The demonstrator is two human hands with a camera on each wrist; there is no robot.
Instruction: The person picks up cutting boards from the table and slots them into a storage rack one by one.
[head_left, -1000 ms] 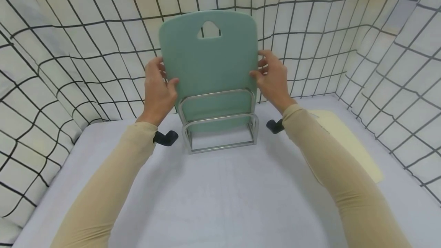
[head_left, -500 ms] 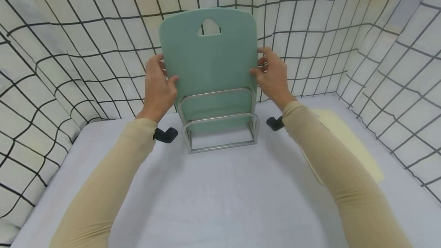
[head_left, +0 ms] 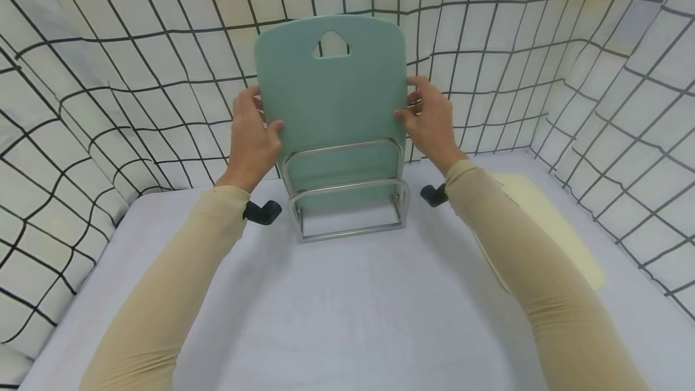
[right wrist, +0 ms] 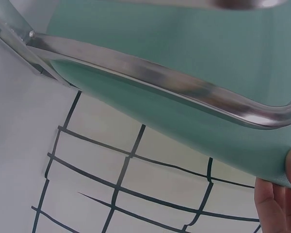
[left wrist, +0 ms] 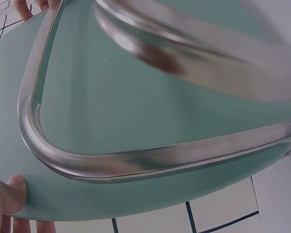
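A green cutting board [head_left: 336, 95] with a handle hole near its top stands upright in a metal rack [head_left: 347, 186], behind the rack's two visible loops. My left hand [head_left: 252, 137] grips the board's left edge, thumb on the front face and fingers behind. On the opposite edge my right hand [head_left: 431, 119] pinches the board the same way. In the left wrist view the thumb [left wrist: 15, 194] presses the green face just outside the rack's bar [left wrist: 111, 165]. The right wrist view shows the right fingers [right wrist: 274, 206] at the board's edge, with a rack bar [right wrist: 150, 73] in front.
A pale yellow board [head_left: 548, 228] lies flat on the white table [head_left: 353, 318] at right, partly under my right forearm. Walls with a black grid pattern [head_left: 488, 77] stand behind the rack and on both sides.
Both hands keep their hold on the cutting board. The board's upper left has shifted slightly to the right, with the left hand moving along. The rack stays in place.
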